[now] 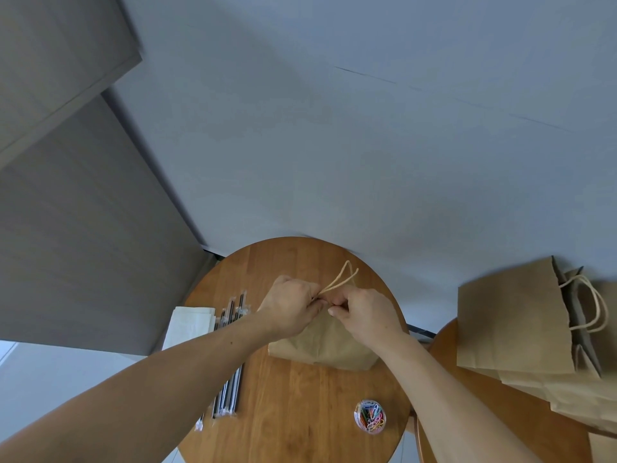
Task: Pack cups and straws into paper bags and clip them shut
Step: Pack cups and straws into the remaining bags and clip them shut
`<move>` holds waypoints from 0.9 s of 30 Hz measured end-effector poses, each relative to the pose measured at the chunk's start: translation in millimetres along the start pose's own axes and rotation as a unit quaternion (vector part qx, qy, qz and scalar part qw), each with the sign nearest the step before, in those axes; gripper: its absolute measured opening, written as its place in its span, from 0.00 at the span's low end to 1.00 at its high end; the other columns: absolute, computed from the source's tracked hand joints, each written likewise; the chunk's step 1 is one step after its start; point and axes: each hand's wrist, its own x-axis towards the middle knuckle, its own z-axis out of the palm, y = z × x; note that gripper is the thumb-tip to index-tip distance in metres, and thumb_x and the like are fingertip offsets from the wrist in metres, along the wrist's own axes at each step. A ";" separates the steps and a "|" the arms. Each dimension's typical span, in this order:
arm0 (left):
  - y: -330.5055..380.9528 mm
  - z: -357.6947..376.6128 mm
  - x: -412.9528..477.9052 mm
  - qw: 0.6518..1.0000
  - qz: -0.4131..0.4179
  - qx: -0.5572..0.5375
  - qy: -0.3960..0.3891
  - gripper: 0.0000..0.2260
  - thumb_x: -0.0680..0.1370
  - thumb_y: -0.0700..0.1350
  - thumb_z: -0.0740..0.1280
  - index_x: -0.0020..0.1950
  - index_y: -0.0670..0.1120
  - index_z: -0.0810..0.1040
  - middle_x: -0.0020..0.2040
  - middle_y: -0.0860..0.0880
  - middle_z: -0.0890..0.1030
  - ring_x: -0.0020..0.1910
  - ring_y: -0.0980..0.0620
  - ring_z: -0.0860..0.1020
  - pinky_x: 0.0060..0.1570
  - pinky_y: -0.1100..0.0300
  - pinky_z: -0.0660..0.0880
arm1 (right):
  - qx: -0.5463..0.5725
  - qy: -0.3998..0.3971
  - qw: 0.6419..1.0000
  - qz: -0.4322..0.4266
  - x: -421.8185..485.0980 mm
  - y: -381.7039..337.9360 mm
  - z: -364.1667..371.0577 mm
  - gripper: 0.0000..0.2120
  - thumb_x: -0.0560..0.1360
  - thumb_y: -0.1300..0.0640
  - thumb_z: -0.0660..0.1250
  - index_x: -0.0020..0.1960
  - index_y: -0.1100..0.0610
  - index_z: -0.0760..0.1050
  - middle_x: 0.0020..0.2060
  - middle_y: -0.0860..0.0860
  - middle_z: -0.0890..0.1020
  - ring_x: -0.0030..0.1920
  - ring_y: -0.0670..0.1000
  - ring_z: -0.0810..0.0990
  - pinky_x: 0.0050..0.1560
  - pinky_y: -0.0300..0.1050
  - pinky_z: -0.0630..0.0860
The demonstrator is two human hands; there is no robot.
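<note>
Head view: a round wooden worktop (293, 412) fills the lower middle, its 12 o'clock edge up against a pale wall. Off at 3 o'clock a second wooden worktop (467, 412) carries a loose stack of spare bags (510, 322), brown paper lying flat, with one bag's twine handles looping out toward the right. On the round worktop, from its middle toward 12 o'clock, stands the paper bag (320, 345), its top drawn together into a narrow peak from which the twine handles (344, 279) stick up. The left hand (290, 305) has its fingers curled and pinches that gathered top from the 9 o'clock side, right at the base of the handles. The right hand (367, 312) does the same from the 3 o'clock side, with fingertips and thumb nipped on the paper edge, just beside the left. Whether either hand also holds a clip cannot be told. At 9 o'clock lies a row of wrapped straws (230, 392), partly under the left forearm, with a white folded sheet (188, 325) overhanging the rim beside them. At 5 o'clock sits a small clear tub of coloured paper clips (370, 416).
</note>
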 end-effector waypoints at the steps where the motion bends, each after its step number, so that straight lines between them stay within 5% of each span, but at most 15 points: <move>1: 0.2 -0.4 -0.5 1.000 0.001 0.003 0.000 0.12 0.82 0.50 0.61 0.46 0.46 0.80 0.36 0.51 0.80 0.37 0.52 0.76 0.49 0.61 0.61 | -0.004 -0.004 1.000 -0.001 0.1 -0.8 -1.0 0.06 0.76 0.48 0.69 0.49 0.50 0.80 0.41 0.45 0.84 0.43 0.47 0.81 0.43 0.45 0.78; 5: 2.6 -9.7 0.5 0.999 0.003 0.009 -0.033 0.12 0.82 0.51 0.61 0.51 0.47 0.81 0.40 0.50 0.82 0.41 0.51 0.78 0.46 0.60 0.63 | 0.005 -0.009 1.000 -0.018 -5.3 1.1 -2.7 0.09 0.76 0.47 0.69 0.54 0.48 0.80 0.46 0.43 0.84 0.46 0.45 0.81 0.47 0.44 0.78; 11: -11.3 -25.7 -4.5 0.993 -0.025 -0.084 -0.080 0.09 0.75 0.52 0.70 0.53 0.53 0.82 0.44 0.58 0.82 0.43 0.60 0.79 0.44 0.62 0.76 | 0.070 0.206 0.975 -0.035 -44.9 29.7 -14.6 0.14 0.71 0.49 0.75 0.55 0.50 0.79 0.48 0.39 0.78 0.44 0.38 0.77 0.41 0.27 0.71; 15: -34.5 -24.0 -23.2 0.983 -0.096 -0.130 -0.087 0.22 0.68 0.56 0.73 0.62 0.57 0.76 0.51 0.64 0.78 0.50 0.65 0.77 0.49 0.68 0.74 | 0.070 0.056 0.994 0.065 -64.6 55.2 -11.5 0.25 0.71 0.35 0.69 0.64 0.41 0.70 0.55 0.35 0.72 0.53 0.39 0.74 0.49 0.36 0.73; 18: -49.9 -18.7 -39.0 0.975 -0.152 -0.135 -0.092 0.10 0.69 0.53 0.72 0.49 0.61 0.79 0.43 0.66 0.80 0.43 0.64 0.78 0.40 0.72 0.72 | 0.154 -0.029 0.982 0.108 -69.6 67.5 -3.0 0.20 0.73 0.41 0.70 0.63 0.40 0.72 0.54 0.35 0.78 0.51 0.39 0.78 0.50 0.35 0.76; 21: -52.4 -12.8 -46.9 0.970 -0.169 -0.162 -0.068 0.12 0.75 0.48 0.71 0.35 0.63 0.77 0.33 0.64 0.79 0.34 0.64 0.76 0.32 0.74 0.68 | 0.220 -0.039 0.964 0.143 -65.7 70.8 9.8 0.08 0.76 0.48 0.70 0.55 0.45 0.77 0.40 0.40 0.83 0.38 0.38 0.82 0.36 0.28 0.73; 27: -39.6 -17.5 -54.9 0.962 -0.178 -0.204 -0.020 0.04 0.80 0.46 0.67 0.49 0.50 0.83 0.42 0.52 0.84 0.42 0.54 0.80 0.44 0.58 0.75 | 0.228 0.035 0.962 0.146 -58.3 64.1 11.3 0.02 0.79 0.51 0.67 0.47 0.45 0.76 0.31 0.40 0.82 0.33 0.41 0.82 0.31 0.33 0.76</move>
